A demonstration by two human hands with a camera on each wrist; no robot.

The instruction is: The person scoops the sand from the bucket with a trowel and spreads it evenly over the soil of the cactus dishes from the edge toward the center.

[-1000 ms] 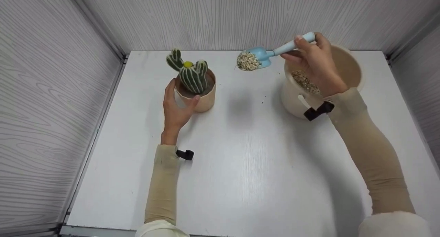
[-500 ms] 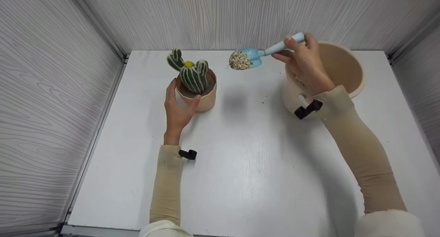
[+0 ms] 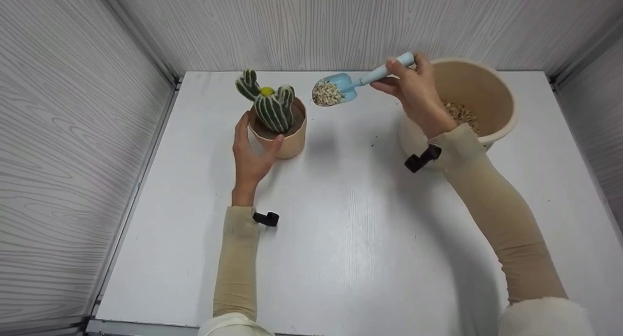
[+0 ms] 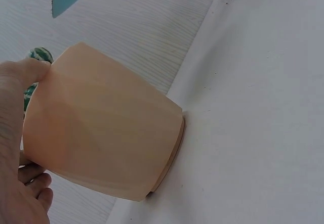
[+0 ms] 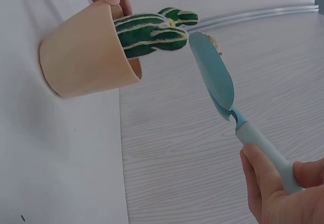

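A small tan pot (image 3: pixel 284 136) (image 4: pixel 101 133) (image 5: pixel 83 57) with a striped green cactus (image 3: pixel 270 104) (image 5: pixel 149 29) stands at the back left of the white table (image 3: pixel 340 219). My left hand (image 3: pixel 250 151) (image 4: pixel 15 148) grips the pot's side, thumb on its rim. My right hand (image 3: pixel 413 90) (image 5: pixel 276 183) holds a light-blue scoop (image 3: pixel 357 80) (image 5: pixel 217 80) by the handle. Its bowl, heaped with pale gravel (image 3: pixel 325 93), hangs in the air just right of the cactus.
A big cream bucket (image 3: pixel 496 90) with gravel in its bottom (image 3: pixel 460 114) stands at the back right, partly behind my right forearm. Grey wood-grain walls close in the table at the left, back and right. A few dark crumbs (image 3: pixel 372 143) lie near the bucket.
My right hand has carried the loaded scoop leftward, away from above the bucket to beside the cactus. The left hand and pot have stayed put.
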